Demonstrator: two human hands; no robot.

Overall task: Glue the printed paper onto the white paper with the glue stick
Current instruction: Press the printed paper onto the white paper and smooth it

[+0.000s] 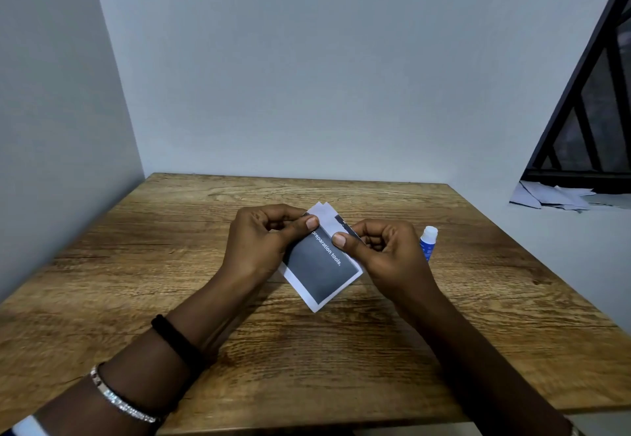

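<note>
Both hands are holding 1 sheet over the middle of the wooden table (170,264).

- Left hand (263,234): grip is closing to a pinch on the upper left edge of the printed paper (321,271), thumb lying on the printed face and fingers curling behind.
- Right hand (386,247): grip is pinching the upper right edge the same way, thumb on top and fingers curling under. Neither grip is holding anything else.
- Printed paper: dark grey panel with white text "preparation tools," inside a white margin. It is sitting tilted, with 1 lower corner pointing toward the person. Cannot tell whether that corner is touching the table.
- 2 white corners (322,210) are showing above the thumbs. Cannot tell whether this is the separate white paper or a folded part of the same sheet.
- Glue stick (428,242): blue body, white cap, standing upright on the table just beside the right hand and partly hidden behind it.

Edges and room: walls are closing the far and left table edges, while the right edge is standing open. Bare wood is showing wide to the left of the left hand, and between the hands and the far edge. Loose papers (553,196) are lying on the sill beyond the right edge, well apart from the hands.
</note>
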